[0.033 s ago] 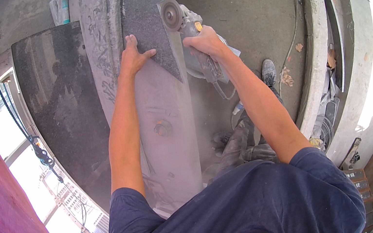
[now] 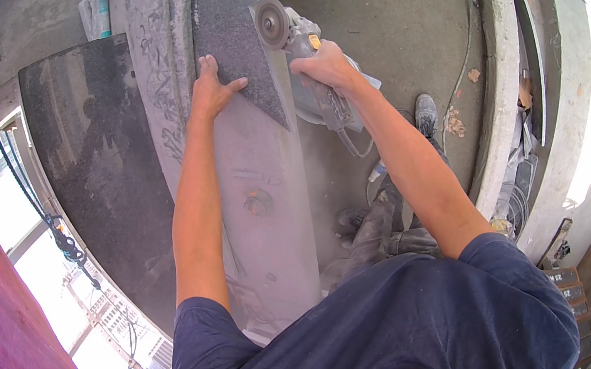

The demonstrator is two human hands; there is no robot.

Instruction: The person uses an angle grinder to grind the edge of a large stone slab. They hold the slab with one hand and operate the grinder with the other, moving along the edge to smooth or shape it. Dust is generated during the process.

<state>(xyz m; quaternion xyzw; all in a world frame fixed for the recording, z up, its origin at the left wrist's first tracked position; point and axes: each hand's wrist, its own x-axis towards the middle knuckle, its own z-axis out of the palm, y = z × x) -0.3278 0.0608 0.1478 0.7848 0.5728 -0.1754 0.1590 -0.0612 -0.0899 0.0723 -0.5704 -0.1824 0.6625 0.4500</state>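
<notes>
While the left hand (image 2: 213,89) lies flat with fingers spread on the dark stone piece (image 2: 238,30), the right hand (image 2: 323,66) is wrapped around the grinder (image 2: 307,65), its disc (image 2: 272,23) against the stone's right edge. This stone sits at the far end of a dusty grey bench (image 2: 259,198), its pointed tip reaching down the bench's right edge. A dark slab (image 2: 96,163) stands just beside the bench's left edge. To the right, bare concrete floor (image 2: 383,6) leaves room up to a curved kerb (image 2: 502,64). One cord (image 2: 461,55) trails across it.
</notes>
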